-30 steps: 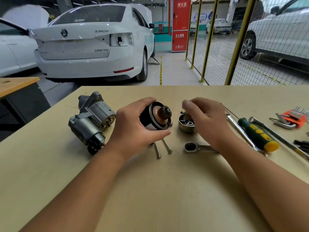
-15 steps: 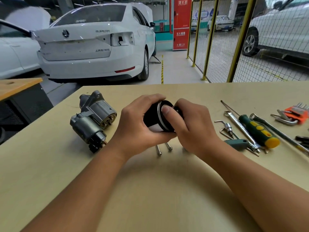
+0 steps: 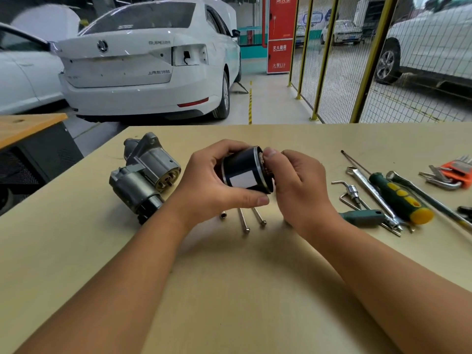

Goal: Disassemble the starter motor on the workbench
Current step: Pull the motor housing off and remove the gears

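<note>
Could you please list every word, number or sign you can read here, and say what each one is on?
"消火栓": top of the red cabinet.
"灭火器箱": middle of that cabinet, somewhat blurred.
"火警119": its bottom edge.
"SUPERB": white car's boot lid, right side, soft.
Chinese maker's script lower on the lid: too blurred to read.
White label on the black motor housing: blank.

Glossy black motor casing (image 3: 242, 169), matt wooden workbench (image 3: 229, 290)

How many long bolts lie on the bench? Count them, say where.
2. The first bolt lies on the workbench below the left hand; the second bolt lies just right of it. The hands may hide more.
</note>
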